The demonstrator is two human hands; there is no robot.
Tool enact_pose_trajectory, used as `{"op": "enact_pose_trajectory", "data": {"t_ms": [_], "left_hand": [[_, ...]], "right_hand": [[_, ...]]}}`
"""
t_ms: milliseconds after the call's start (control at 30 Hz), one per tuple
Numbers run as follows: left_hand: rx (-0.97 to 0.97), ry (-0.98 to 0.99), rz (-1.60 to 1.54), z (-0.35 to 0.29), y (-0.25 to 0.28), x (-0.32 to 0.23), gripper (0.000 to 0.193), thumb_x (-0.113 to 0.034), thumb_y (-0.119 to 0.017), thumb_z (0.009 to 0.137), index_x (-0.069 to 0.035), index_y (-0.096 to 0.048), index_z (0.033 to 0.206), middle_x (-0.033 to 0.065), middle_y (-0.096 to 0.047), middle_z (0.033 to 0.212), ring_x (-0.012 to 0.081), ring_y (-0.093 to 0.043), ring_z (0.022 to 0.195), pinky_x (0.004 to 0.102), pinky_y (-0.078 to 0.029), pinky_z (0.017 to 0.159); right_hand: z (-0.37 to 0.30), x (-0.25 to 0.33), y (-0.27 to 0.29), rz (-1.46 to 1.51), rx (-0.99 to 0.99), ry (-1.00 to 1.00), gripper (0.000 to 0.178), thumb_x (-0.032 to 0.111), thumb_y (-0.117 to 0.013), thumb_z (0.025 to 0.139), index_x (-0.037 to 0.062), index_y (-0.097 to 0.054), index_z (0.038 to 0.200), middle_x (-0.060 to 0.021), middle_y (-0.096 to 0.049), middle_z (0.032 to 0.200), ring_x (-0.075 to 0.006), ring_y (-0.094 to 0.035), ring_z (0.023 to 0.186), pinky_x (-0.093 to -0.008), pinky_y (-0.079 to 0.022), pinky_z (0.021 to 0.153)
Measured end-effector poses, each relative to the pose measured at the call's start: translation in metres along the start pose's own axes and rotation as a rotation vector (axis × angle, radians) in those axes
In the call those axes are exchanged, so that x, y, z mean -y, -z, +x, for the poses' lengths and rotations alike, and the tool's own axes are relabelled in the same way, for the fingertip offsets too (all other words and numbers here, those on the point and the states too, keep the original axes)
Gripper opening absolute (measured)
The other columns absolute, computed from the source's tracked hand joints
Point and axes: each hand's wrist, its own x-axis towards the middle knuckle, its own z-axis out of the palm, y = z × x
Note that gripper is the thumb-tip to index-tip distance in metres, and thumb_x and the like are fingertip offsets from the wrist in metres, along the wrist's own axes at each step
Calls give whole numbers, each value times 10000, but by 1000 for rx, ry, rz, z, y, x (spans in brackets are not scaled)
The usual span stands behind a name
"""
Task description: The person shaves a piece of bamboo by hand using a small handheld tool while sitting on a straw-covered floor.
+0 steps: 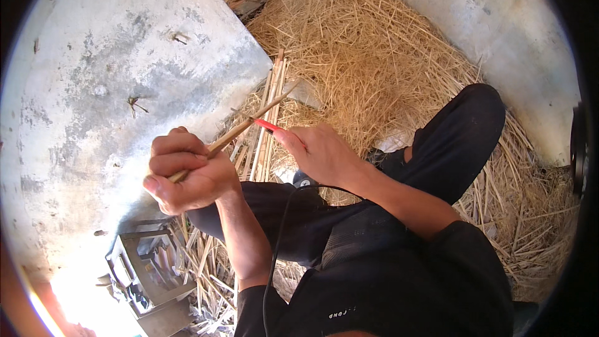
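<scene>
The left hand (187, 175), left of centre in the frame, is gripping a thin bamboo stick (240, 130) in a closed fist, fingers wrapped fully round its lower end. The stick's long axis is running from the fist up and to the right, its free tip pointing toward the straw heap (368, 43) in the upper middle of the frame.

The right hand (321, 153), just right of centre, is closed around a red-handled blade or tool (267, 125); only the red part is showing past the fingers, and its working end is meeting the stick partway along its length. So the tool is lying to the upper left of the right hand, crossing the stick at a shallow angle, and the right hand is the nearer one to that contact point.

Behind the hands, a bundle of split bamboo strips (268, 118) is lying roughly upright in the frame against the straw.

At the lower left, an open metal frame or box (146, 268) is sitting on the concrete floor (112, 75); slats or sticks seem to be lying inside it, though glare is washing out detail.
</scene>
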Motion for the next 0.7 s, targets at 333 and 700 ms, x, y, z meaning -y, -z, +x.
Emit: {"op": "enact_pose_trajectory", "data": {"t_ms": [333, 700], "left_hand": [[-24, -10, -25, 1, -1, 0, 508, -302, -310, 892, -89, -334, 432, 76, -321, 360, 123, -247, 318, 238, -215, 356], [79, -36, -56, -6, -3, 0, 512, -322, -298, 890, -93, -326, 433, 72, -323, 360, 116, -242, 327, 239, -210, 354]], "right_hand": [[-10, -29, -3, -136, 22, -136, 422, 323, -397, 955, -16, -571, 775, -233, -519, 557, -412, -513, 521, -479, -391, 517], [-10, -27, -12, -117, -71, -46, 413, 310, -406, 953, -19, -529, 736, -217, -480, 548, -374, -465, 470, -433, -364, 469]]}}
